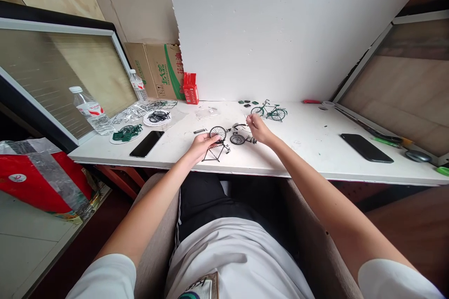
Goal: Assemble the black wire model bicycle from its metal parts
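Observation:
My left hand (201, 145) pinches a small black model bicycle frame (214, 153) with one spoked wheel (218, 133) at its top, held just over the front of the white table. To the right of it my right hand (257, 127) is raised a little, thumb and fingers pressed together; whatever they hold is too small to make out. Beneath and beside that hand lie loose black bicycle parts, among them a second spoked wheel (237, 139) and a curved mudguard (241, 125). A finished-looking green model bicycle (270, 111) stands just behind my right hand.
Plates with green parts (126, 133) and black parts (157, 117) sit at left, near a phone (147, 144) and water bottles (91, 111). A red box (191, 88) stands at the back. Another phone (366, 148) and a computer mouse (418, 155) lie right.

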The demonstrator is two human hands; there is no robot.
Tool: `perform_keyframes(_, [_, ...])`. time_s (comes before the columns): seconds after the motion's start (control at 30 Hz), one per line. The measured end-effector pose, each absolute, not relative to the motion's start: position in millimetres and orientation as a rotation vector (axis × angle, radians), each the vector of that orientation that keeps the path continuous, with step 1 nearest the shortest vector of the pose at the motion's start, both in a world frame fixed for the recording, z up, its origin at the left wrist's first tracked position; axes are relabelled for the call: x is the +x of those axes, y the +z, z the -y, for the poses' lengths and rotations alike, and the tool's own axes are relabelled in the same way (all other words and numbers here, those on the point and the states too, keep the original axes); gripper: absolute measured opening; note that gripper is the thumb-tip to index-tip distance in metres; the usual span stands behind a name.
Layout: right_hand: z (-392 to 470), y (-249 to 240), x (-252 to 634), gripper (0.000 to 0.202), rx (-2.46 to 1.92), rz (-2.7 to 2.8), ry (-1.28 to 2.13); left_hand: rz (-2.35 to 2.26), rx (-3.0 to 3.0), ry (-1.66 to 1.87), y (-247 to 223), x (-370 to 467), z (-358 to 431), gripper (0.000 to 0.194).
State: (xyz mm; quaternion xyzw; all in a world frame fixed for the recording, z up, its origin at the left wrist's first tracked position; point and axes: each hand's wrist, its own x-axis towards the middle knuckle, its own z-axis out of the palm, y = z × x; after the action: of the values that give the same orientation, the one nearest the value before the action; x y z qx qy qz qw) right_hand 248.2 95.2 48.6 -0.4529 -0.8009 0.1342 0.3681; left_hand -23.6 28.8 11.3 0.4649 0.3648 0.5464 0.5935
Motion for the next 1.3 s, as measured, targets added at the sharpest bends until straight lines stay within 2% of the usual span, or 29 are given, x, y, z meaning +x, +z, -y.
perform_keyframes(0.13, [-52,49,221,0.044,-0.993,1.97,0.682,-0.801,1.063,1.282,10,-23,-28,0.042])
perform_keyframes(0.2, [-38,43,208,0.041,-0.98,2.001,0.604,-0.788,1.068,1.293,9,-23,-28,0.042])
perform_keyframes(0.3, [-30,31,196,0.035,-1.016,2.0,0.304,-0.791,1.078,1.304,9,-22,-28,0.043])
perform_keyframes(0.4, [-29,20,192,0.029,-0.982,2.067,0.187,-0.801,1.084,1.306,8,-21,-28,0.045])
perform_keyframes(0.73, [-37,10,198,0.027,-0.871,1.842,0.329,-0.808,1.149,1.296,11,-19,-26,0.05])
perform_keyframes(1.03, [-28,12,191,0.015,-0.77,2.056,0.056,-0.878,1.226,1.28,6,-16,-29,0.056])
perform_keyframes(1.3, [-33,8,193,0.022,-0.791,2.093,0.133,-0.896,1.281,1.282,5,-17,-29,0.052])
